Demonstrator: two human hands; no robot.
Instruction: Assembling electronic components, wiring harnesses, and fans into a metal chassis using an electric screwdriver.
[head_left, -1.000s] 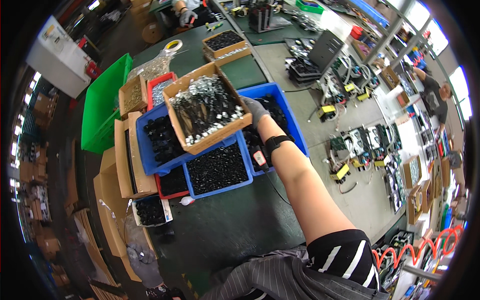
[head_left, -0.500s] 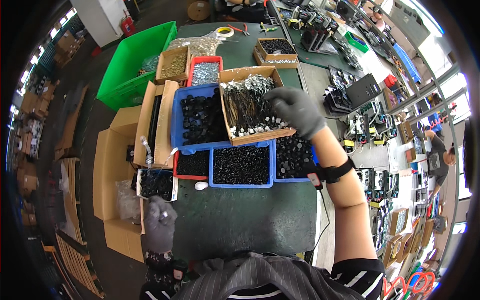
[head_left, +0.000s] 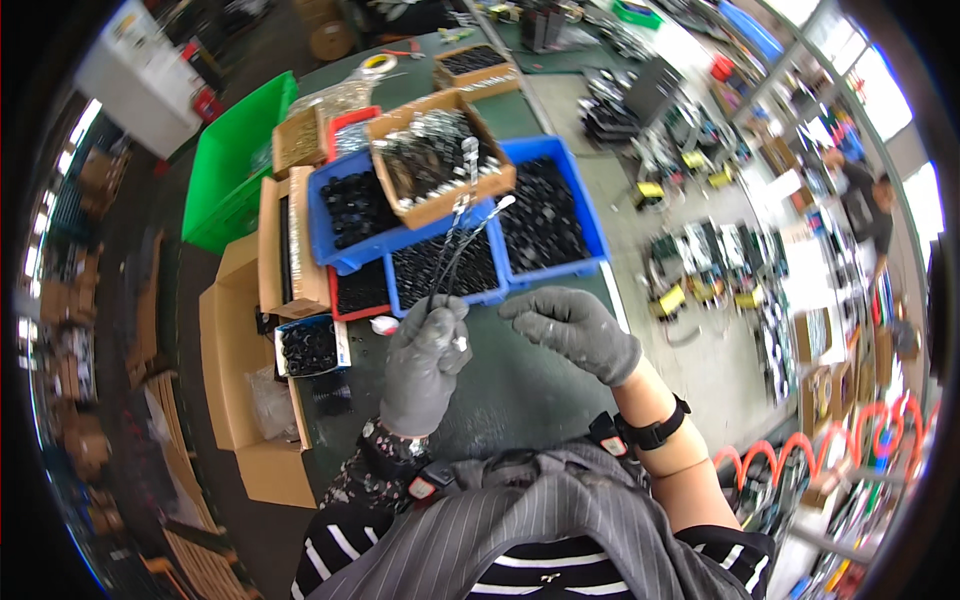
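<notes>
My left hand (head_left: 425,365), in a grey glove, is closed around the lower part of a few thin black wire leads (head_left: 452,262). The leads rise from the fist, and their pale ends (head_left: 470,148) stand in front of the bins. To the right, my right hand (head_left: 568,325), gloved the same way, has its fingers stretched out toward the left hand and nothing visible in them. Beyond both hands, a cardboard tray (head_left: 497,183) full of similar leads with white connectors rests on the blue bins.
A blue bin (head_left: 590,215) of black parts and a smaller blue bin (head_left: 490,297) stand before me on the dark green table (head_left: 480,400). At left are a small box (head_left: 345,355) of black rings, an open carton (head_left: 225,385) and a green crate (head_left: 200,205). A person (head_left: 865,205) is far right.
My right hand has come back from the cardboard tray toward me. My left hand has moved right and forward, bringing the leads in front of the bins. The view has turned somewhat.
</notes>
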